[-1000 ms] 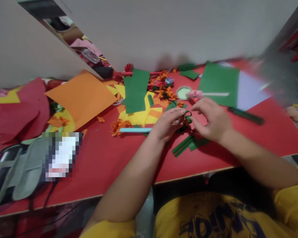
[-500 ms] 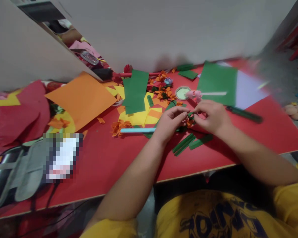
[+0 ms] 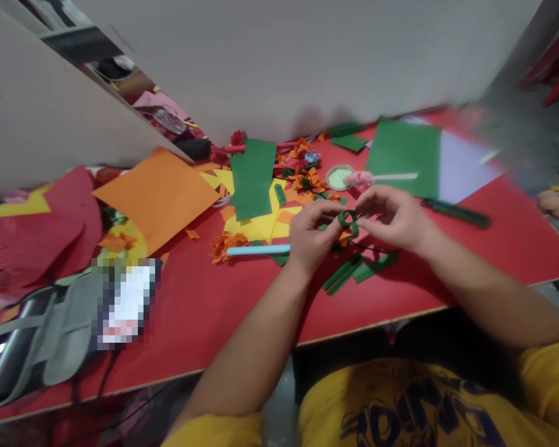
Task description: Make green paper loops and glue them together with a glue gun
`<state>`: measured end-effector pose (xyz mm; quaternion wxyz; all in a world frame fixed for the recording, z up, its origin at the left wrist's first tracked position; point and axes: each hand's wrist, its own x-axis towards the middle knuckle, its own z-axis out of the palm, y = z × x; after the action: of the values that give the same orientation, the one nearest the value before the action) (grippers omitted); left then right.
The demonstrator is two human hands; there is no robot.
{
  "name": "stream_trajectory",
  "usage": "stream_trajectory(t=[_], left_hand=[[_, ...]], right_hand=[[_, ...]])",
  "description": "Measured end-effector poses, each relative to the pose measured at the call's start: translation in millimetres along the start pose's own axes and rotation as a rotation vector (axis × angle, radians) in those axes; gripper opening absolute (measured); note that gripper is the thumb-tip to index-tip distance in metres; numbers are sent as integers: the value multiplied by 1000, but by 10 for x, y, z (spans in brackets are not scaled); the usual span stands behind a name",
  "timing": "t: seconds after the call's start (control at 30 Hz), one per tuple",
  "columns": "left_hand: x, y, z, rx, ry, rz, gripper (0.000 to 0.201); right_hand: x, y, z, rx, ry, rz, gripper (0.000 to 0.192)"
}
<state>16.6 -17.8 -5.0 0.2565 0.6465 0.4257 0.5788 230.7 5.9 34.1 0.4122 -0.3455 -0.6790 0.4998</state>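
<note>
Left fingers [image 3: 327, 236] tight on a looped green strip [image 3: 354, 228], right fingers [image 3: 371, 227] at its edge, their grip unclear

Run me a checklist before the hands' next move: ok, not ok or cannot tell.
1. Left hand holds the curled green strip: ok.
2. Right hand touches that strip: cannot tell; very close.
3. Strip's ends fastened: cannot tell, too small.
4. Loose green strips lie near the hands: ok.
5. Dark slim tool lies apart from the right hand: ok.
6. Light-blue stick fully in view: not ok, left hand covers one end.
</note>
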Motion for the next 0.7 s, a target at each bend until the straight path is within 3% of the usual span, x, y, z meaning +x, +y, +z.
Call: stream_trajectory(t=[0.27, 0.5, 0.7], left_hand=[[66, 38, -37, 56, -20, 241, 12], [21, 64, -39, -25, -52, -17, 31], [1, 95, -16, -89, -72, -126, 36]], right_hand=[[-13, -61, 14, 56, 9, 6, 27], [-5, 10, 6, 62, -3, 38, 27], [52, 37, -24, 188, -44, 95, 33]])
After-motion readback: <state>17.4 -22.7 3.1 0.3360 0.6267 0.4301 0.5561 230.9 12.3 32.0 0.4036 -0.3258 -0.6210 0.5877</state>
